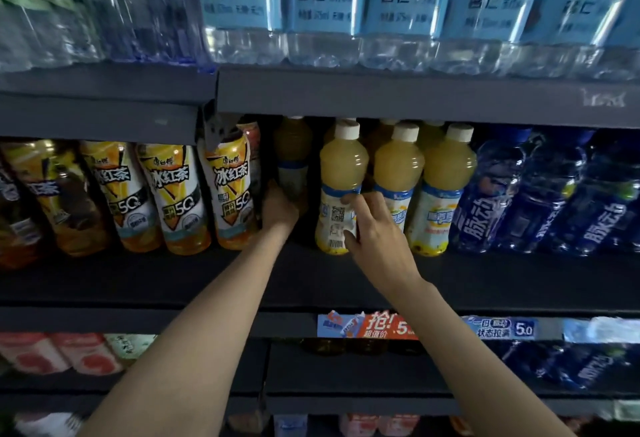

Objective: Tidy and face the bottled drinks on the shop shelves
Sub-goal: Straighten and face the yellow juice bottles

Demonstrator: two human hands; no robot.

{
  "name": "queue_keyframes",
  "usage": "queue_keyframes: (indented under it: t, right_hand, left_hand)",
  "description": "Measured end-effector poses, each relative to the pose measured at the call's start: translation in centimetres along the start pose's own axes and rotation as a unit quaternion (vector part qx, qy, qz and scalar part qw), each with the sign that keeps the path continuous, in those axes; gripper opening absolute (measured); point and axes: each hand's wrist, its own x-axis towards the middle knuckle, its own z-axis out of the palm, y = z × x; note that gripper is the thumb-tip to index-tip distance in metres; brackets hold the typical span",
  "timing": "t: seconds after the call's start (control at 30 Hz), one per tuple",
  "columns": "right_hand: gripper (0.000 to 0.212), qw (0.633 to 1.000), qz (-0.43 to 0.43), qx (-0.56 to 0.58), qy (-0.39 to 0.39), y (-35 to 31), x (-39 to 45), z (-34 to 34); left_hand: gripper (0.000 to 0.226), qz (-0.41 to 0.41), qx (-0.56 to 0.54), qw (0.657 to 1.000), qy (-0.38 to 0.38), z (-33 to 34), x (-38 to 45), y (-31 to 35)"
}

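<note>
My right hand point(372, 229) is curled around the label of a yellow juice bottle with a white cap point(341, 191), thumb and fingertips point(348, 200) pinching it at the front of the dark middle shelf point(311, 277); its barcode side faces me. My left hand point(280, 208) reaches deeper into the shelf, fingers wrapped round the lower part of a second, shadowed yellow juice bottle point(292, 156) standing further back, just beside the orange-and-white iced tea bottles point(228, 191). Two more yellow juice bottles point(443, 191) stand upright just right of my right hand, then dark blue drink bottles point(495, 194). Clear water bottles with light blue labels point(325, 4) line the shelf above.
</note>
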Motion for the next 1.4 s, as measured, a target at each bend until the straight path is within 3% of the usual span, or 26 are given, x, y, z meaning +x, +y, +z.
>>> queue_keyframes:
  t: [0.27, 0.4, 0.53, 0.67, 0.8, 0.87, 0.97, 1.07, 1.17, 1.33, 1.4]
  right_hand:
    - [0.022, 0.988, 0.046, 0.07, 0.127, -2.1, -0.1, 0.9]
    - [0.021, 0.99, 0.034, 0.091, 0.102, -3.9, 0.1, 0.7]
    - [0.024, 0.976, 0.137, 0.157, 0.065, -5.3, 0.7, -0.2]
    - [0.048, 0.889, 0.211, 0.406, -0.025, -10.7, 0.6, -2.8]
    - [0.077, 0.914, 0.231, 0.332, -0.042, -15.7, 0.3, -2.7]
    - [0.079, 0.872, 0.303, 0.384, -0.016, -16.9, -0.5, -2.3]
    - [0.067, 0.758, 0.395, 0.52, 0.005, -18.0, -2.2, -1.9]
    - [0.061, 0.687, 0.424, 0.59, 0.036, -18.7, -3.2, -2.2]
    - [0.061, 0.676, 0.424, 0.601, 0.041, -19.5, -3.3, -2.5]
    - [0.053, 0.693, 0.39, 0.606, 0.02, -20.7, -3.3, -2.7]
    - [0.05, 0.683, 0.391, 0.617, -0.001, -20.7, -3.4, -3.0]
  left_hand:
    - [0.052, 0.029, -0.04, 0.999, -0.016, -2.1, -4.6, -0.5]
    - [0.053, 0.084, -0.093, 0.991, -0.04, -5.3, -7.4, -2.1]
    - [0.054, 0.077, -0.117, 0.987, -0.08, -8.9, -10.9, -3.6]
    - [0.042, 0.09, -0.127, 0.982, -0.105, -12.5, -13.0, -4.4]
    - [0.039, 0.151, -0.052, 0.98, -0.117, -16.4, -14.5, -5.0]
    - [0.046, 0.162, -0.021, 0.979, -0.119, -18.5, -15.0, -5.7]
    - [0.058, 0.075, -0.12, 0.969, -0.202, -22.0, -15.4, -7.4]
    - [0.049, -0.102, -0.293, 0.902, -0.299, -24.4, -16.0, -9.2]
    - [0.044, -0.155, -0.348, 0.868, -0.32, -25.4, -16.4, -9.9]
    - [0.031, -0.113, -0.353, 0.885, -0.282, -25.7, -16.5, -9.6]
    - [0.034, -0.045, -0.33, 0.915, -0.225, -25.8, -16.1, -10.1]
